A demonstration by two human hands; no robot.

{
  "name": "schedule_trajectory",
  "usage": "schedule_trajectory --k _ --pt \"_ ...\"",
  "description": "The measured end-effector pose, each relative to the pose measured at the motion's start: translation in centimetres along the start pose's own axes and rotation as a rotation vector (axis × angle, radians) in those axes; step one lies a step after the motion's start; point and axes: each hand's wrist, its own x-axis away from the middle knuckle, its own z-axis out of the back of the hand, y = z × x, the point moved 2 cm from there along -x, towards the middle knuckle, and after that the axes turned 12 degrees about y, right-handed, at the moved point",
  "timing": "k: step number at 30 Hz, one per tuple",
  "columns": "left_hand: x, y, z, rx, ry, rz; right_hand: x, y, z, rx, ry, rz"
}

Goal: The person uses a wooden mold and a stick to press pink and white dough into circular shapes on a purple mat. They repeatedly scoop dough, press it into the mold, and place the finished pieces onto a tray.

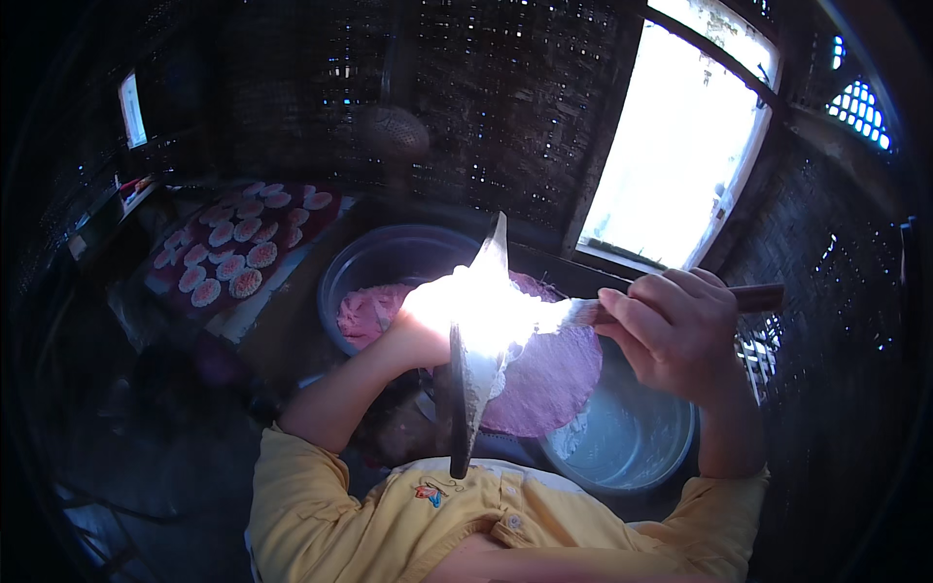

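My right hand [671, 325] is closed round the handle of a brush [760, 298], its pale bristle end toward the left. My left hand [423, 325] grips a thin flat piece with a dark edge [461, 428], tilted on its side above the basins. Strong glare washes out my left fingers and most of this piece, so its kind cannot be told. The brush tip meets the glare; whether it touches the piece is unclear. Below lies a round pinkish-purple sheet [559, 384]. Behind my left wrist, a large basin [340, 264] holds a pink dough-like mass [364, 319].
A grey-blue basin [632, 442] with whitish residue stands at the lower right. On a red mat [316, 233] at the far left lie several round pinkish-white cakes [245, 283]. A perforated ladle [394, 133] hangs against the dark woven wall. A bright window [675, 146] is at the right.
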Motion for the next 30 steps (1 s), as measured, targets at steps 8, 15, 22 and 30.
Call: schedule_trajectory --k 8,15,22,30 --pt "-0.6 0.5 -1.2 -0.016 -0.102 -0.020 0.2 -3.4 -2.8 0.108 -0.045 0.243" --pt "-0.2 -4.7 -0.2 0.339 -0.019 0.002 1.3 1.3 -0.8 -0.076 0.061 -0.201" --pt "-0.2 -5.5 -1.1 0.455 -0.080 0.062 3.3 2.6 -2.5 -0.172 0.103 -0.353" --pt "0.6 -5.1 0.0 0.457 -0.069 0.027 4.1 3.1 -2.1 -0.401 -0.140 -0.375"
